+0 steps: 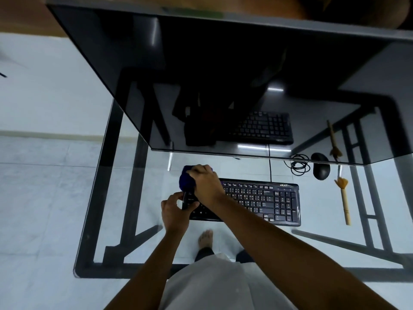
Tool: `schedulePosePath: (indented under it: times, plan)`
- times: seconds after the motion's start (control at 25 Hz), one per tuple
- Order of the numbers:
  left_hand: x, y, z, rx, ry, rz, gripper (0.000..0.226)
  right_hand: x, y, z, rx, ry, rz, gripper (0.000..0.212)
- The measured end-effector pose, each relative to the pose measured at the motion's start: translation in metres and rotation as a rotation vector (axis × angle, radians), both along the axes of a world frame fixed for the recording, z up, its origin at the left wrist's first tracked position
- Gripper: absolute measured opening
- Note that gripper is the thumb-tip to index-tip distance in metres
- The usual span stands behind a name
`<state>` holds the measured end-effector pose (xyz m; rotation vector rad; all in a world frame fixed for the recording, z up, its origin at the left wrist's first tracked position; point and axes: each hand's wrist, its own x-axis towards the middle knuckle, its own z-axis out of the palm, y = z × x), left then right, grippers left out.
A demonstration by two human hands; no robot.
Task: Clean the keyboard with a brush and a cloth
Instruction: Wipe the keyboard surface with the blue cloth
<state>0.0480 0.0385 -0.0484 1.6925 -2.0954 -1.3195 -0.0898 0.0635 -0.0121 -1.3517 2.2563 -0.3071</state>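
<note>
A black keyboard [263, 201] lies on the glass table [125, 240], in front of a large dark monitor. My right hand [206, 183] presses a dark blue cloth [186, 177] onto the keyboard's far left corner. My left hand [175, 209] grips the keyboard's left edge, thumb on top. A brush [344, 198] with a wooden handle and tan bristles lies on the glass to the right of the keyboard, untouched.
The monitor [223, 86] leans over the back of the table and reflects the keyboard. A black mouse [321, 168] and a coiled cable [298, 164] lie behind the keyboard at the right. Table frame bars and my foot [205, 238] show through the glass.
</note>
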Motion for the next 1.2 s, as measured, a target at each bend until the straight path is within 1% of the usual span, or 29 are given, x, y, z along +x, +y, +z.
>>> schedulePosePath:
  times: [0.08, 0.16, 0.28, 0.4, 0.48, 0.64, 0.72, 0.8, 0.92, 1.08, 1.2]
  plan:
    - [-0.001, 0.000, -0.001, 0.004, -0.011, 0.010, 0.050, 0.003, -0.011, 0.000, -0.001, -0.001, 0.034, 0.062]
    - [0.000, -0.001, -0.001, 0.004, -0.007, 0.022, 0.050, -0.008, 0.006, 0.001, 0.001, 0.010, 0.055, 0.063]
    - [0.002, 0.000, -0.003, 0.012, 0.001, 0.023, 0.050, -0.043, 0.058, 0.002, 0.036, 0.079, -0.037, 0.063]
    - [0.004, -0.002, -0.006, 0.008, 0.003, 0.022, 0.051, -0.072, 0.092, 0.008, 0.139, 0.089, -0.114, 0.061]
    - [0.004, -0.002, -0.008, 0.008, 0.004, 0.017, 0.051, -0.072, 0.082, 0.010, 0.148, 0.078, -0.083, 0.060]
    - [0.002, -0.001, -0.007, -0.002, -0.006, 0.013, 0.050, -0.024, 0.022, 0.001, 0.039, 0.036, 0.047, 0.061]
    - [0.001, 0.000, -0.007, -0.013, -0.020, 0.022, 0.050, -0.002, -0.001, -0.001, 0.021, 0.028, 0.031, 0.062]
    - [0.001, 0.001, -0.007, -0.029, -0.024, 0.022, 0.048, 0.001, -0.003, 0.000, 0.005, 0.019, 0.001, 0.062]
    - [0.003, 0.001, -0.006, -0.042, -0.013, 0.008, 0.047, -0.025, 0.040, 0.002, 0.002, 0.074, -0.039, 0.063]
    - [0.003, 0.001, -0.005, -0.044, -0.002, 0.015, 0.048, -0.089, 0.134, 0.006, 0.128, 0.149, -0.271, 0.062]
    - [0.003, 0.001, -0.005, -0.062, -0.006, -0.004, 0.048, -0.102, 0.146, 0.012, 0.198, 0.164, -0.313, 0.061]
